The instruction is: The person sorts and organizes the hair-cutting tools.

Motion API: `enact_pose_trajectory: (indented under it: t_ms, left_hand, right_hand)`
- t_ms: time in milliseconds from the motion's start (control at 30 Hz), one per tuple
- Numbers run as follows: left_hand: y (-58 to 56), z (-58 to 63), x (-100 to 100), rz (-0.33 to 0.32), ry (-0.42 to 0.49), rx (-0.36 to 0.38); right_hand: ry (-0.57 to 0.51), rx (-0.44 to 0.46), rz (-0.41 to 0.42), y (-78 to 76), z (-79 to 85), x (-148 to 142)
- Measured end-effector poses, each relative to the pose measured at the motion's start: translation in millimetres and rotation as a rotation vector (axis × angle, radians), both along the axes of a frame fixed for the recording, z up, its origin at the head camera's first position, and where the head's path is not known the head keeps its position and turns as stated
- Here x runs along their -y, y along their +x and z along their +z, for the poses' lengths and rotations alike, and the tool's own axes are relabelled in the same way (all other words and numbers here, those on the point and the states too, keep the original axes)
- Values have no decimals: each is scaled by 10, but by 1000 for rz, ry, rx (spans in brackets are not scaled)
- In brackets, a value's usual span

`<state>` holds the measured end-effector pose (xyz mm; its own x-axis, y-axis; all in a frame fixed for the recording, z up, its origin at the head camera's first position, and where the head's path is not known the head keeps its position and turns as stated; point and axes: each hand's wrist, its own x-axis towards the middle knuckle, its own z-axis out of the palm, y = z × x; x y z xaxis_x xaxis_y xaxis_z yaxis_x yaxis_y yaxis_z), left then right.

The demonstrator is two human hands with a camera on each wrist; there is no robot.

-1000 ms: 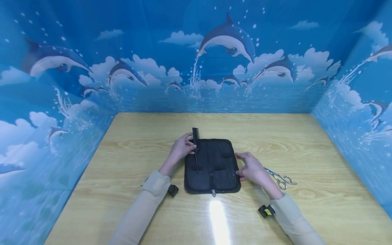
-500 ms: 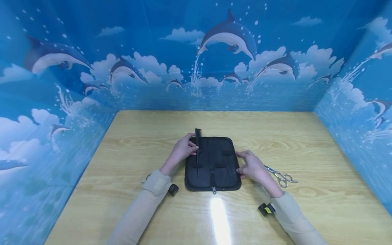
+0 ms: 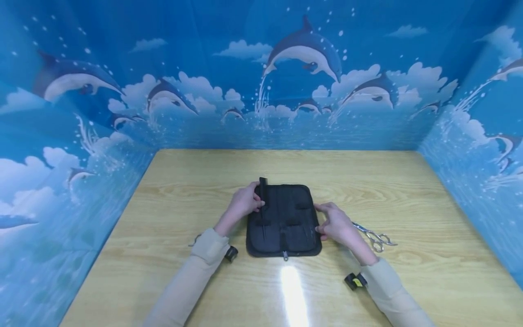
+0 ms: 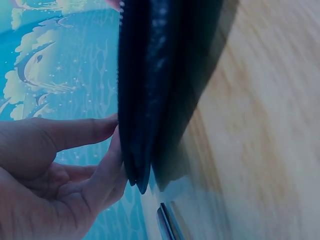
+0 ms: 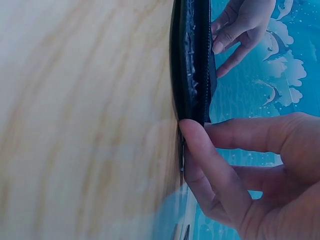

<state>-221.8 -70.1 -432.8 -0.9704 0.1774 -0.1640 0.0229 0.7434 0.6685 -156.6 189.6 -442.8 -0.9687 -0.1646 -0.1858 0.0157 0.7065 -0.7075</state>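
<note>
A black zip case (image 3: 302, 193) lies spread open on the table, with elastic loops (image 3: 293, 223) on its panels. My left hand (image 3: 245, 201) pinches a black rat-tail comb (image 3: 263, 188) at the case's left panel. The comb's thin tail runs down through a loop there, and its toothed end sticks out past the top edge. My right hand (image 3: 335, 223) grips the right edge of the case, thumb and fingers on either side of the rim (image 5: 192, 75) in the right wrist view. From the left wrist, the case edge (image 4: 140, 100) shows side-on beside my fingers.
Silver scissors (image 3: 377, 238) lie on the table by my right wrist. A bit of another metal tool (image 3: 195, 240) shows beside my left sleeve, which hides most of it. The wood-grain table (image 3: 204, 165) meets dolphin-print curtains at the back and sides.
My left hand and the comb have shifted slightly right and then down toward me, so the comb's tail reaches further below the loop. My right hand stays on the case edge.
</note>
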Motion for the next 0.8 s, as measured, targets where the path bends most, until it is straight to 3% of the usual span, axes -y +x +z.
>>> enact_pose_trajectory:
  t_ms: [300,800]
  left_hand:
    - [94,46,-16,-17,-27,35]
    - [204,67,-20,-50,-168,-27]
  right_hand:
    - [6,20,-16,-25,14,-14]
    - [7,7,-6,-7,-28,-4]
